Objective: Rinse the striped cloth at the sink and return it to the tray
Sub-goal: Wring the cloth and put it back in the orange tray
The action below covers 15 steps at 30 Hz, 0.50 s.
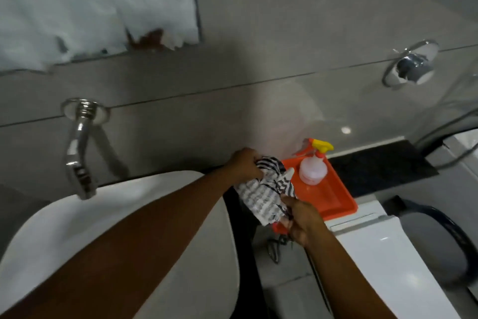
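The black-and-white striped cloth (266,192) hangs bunched over the left edge of the orange tray (333,197), held by both hands. My left hand (244,164) grips its far upper end. My right hand (301,220) pinches its near lower corner. The white sink (144,192) lies to the left under my left forearm. A chrome tap (79,148) juts from the wall above the sink, and no water shows at its spout.
A spray bottle (313,167) with pink liquid and a yellow-orange trigger stands in the tray's far end. The tray rests on a white appliance top (382,248) beside a dark counter strip (380,163). A chrome wall fitting (411,66) is at upper right.
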### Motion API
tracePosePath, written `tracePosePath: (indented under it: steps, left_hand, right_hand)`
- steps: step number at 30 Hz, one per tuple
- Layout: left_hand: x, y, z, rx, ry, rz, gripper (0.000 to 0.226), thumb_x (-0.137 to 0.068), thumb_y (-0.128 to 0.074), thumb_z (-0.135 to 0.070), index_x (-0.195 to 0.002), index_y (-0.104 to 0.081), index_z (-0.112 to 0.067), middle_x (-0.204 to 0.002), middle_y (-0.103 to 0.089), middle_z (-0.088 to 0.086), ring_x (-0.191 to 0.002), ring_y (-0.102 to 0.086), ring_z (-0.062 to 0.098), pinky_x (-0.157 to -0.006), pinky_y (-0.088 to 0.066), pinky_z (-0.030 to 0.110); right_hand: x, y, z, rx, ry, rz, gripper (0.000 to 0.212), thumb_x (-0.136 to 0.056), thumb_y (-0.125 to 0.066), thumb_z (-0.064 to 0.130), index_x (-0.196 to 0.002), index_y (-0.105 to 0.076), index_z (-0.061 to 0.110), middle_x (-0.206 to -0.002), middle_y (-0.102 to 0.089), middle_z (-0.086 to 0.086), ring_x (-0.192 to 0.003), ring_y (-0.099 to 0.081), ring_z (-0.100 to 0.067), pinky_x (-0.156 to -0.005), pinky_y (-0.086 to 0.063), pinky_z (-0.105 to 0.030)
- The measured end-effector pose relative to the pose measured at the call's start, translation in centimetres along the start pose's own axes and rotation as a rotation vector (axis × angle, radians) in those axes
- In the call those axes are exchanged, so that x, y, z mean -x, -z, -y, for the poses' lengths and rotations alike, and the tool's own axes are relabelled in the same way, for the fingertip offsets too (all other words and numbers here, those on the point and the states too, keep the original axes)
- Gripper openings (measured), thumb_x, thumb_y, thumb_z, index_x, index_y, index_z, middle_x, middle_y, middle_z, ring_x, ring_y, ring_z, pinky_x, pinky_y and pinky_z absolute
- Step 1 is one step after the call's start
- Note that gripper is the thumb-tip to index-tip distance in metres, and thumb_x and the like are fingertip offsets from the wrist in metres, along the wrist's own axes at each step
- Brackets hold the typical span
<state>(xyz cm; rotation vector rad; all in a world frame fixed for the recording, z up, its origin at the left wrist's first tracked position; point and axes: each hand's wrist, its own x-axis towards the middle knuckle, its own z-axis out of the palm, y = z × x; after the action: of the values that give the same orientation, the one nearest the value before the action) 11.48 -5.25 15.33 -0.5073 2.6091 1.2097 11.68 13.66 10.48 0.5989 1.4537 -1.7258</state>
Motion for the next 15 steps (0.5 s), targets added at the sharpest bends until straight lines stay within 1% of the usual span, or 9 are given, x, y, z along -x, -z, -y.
tracePosePath:
  steps: [1,3,5,6,8,10,11,12,15]
  left_hand:
    - [-1.9,-1.5,-0.5,-0.107,-0.029,0.036,0.029,-0.072,-0.072,-0.01,-0.099,-0.073,0.0,-0.099,-0.074,0.023,-0.094,-0.071,0.033,-0.079,-0.056,0.04]
    - [-5.4,-4.8,-0.9,-0.231,-0.035,0.082,0.028,-0.075,-0.067,-0.006,-0.102,-0.07,0.002,-0.103,-0.071,0.025,-0.097,-0.068,0.037,-0.08,-0.055,0.04]
    - [-8.2,-7.5,-0.4,-0.323,-0.039,0.095,0.028,-0.078,-0.064,-0.005,-0.104,-0.067,0.004,-0.109,-0.068,0.025,-0.101,-0.065,0.039,-0.082,-0.055,0.041]
    - [-9.6,-8.6,-0.1,-0.366,-0.038,0.109,0.028,-0.078,-0.063,-0.005,-0.104,-0.066,0.004,-0.11,-0.067,0.025,-0.101,-0.064,0.04,-0.084,-0.055,0.042]
    - [-11.5,-10.1,0.6,-0.445,-0.035,0.143,0.028,-0.077,-0.063,-0.005,-0.104,-0.065,0.002,-0.111,-0.066,0.025,-0.102,-0.064,0.041,-0.085,-0.055,0.043]
    - [-12.9,-11.4,1.5,-0.51,-0.025,0.178,0.035,-0.078,-0.064,-0.01,-0.112,-0.063,-0.003,-0.116,-0.064,0.02,-0.106,-0.062,0.038,-0.089,-0.054,0.044]
    - [-13.4,-12.1,2.0,-0.531,-0.019,0.192,0.039,-0.078,-0.064,-0.014,-0.117,-0.062,-0.007,-0.12,-0.064,0.017,-0.108,-0.062,0.035,-0.092,-0.053,0.044]
    - [-13.5,-12.7,2.5,-0.538,-0.004,0.212,0.041,-0.081,-0.064,-0.017,-0.121,-0.061,-0.009,-0.123,-0.063,0.015,-0.11,-0.061,0.034,-0.096,-0.052,0.045]
    - [-13.4,-14.2,3.4,-0.535,0.029,0.243,0.044,-0.09,-0.06,-0.023,-0.133,-0.055,-0.012,-0.138,-0.058,0.013,-0.122,-0.056,0.032,-0.106,-0.046,0.047]
  right_hand:
    - [-1.1,0.8,-0.1,-0.004,-0.029,-0.036,0.015,-0.097,-0.055,0.006,-0.106,-0.067,0.003,-0.099,-0.071,-0.01,-0.085,-0.067,-0.022,-0.092,-0.055,-0.043]
    - [-3.5,2.1,0.0,-0.023,-0.068,-0.058,0.021,-0.099,-0.05,0.002,-0.114,-0.064,0.003,-0.09,-0.069,-0.007,-0.078,-0.062,-0.019,-0.078,-0.056,-0.039]
    - [-5.9,2.9,0.2,0.012,-0.1,-0.056,0.029,-0.1,-0.046,0.004,-0.126,-0.06,0.003,-0.105,-0.07,-0.012,-0.091,-0.066,-0.024,-0.071,-0.055,-0.035]
    - [-7.2,3.2,0.4,0.042,-0.119,-0.054,0.033,-0.101,-0.046,0.006,-0.132,-0.056,0.003,-0.119,-0.067,-0.017,-0.103,-0.066,-0.029,-0.073,-0.056,-0.036]
    - [-9.4,3.5,0.8,0.124,-0.142,-0.057,0.042,-0.1,-0.047,0.008,-0.141,-0.045,0.002,-0.141,-0.054,-0.019,-0.124,-0.057,-0.035,-0.083,-0.056,-0.04]
    - [-11.4,3.6,0.8,0.107,-0.175,-0.025,0.047,-0.099,-0.049,0.002,-0.145,-0.041,0.001,-0.15,-0.047,-0.018,-0.135,-0.047,-0.036,-0.104,-0.047,-0.042]
    - [-12.0,3.8,0.5,0.087,-0.179,-0.007,0.046,-0.098,-0.049,0.0,-0.144,-0.043,0.0,-0.149,-0.048,-0.018,-0.135,-0.046,-0.036,-0.109,-0.043,-0.043]
    - [-12.6,3.9,0.2,0.091,-0.182,0.003,0.04,-0.099,-0.048,0.002,-0.14,-0.048,0.001,-0.145,-0.052,-0.019,-0.132,-0.05,-0.036,-0.106,-0.045,-0.044]
    - [-13.5,4.5,-0.5,0.186,-0.167,-0.025,0.024,-0.1,-0.052,0.012,-0.12,-0.061,0.002,-0.123,-0.065,-0.019,-0.103,-0.064,-0.033,-0.08,-0.055,-0.042]
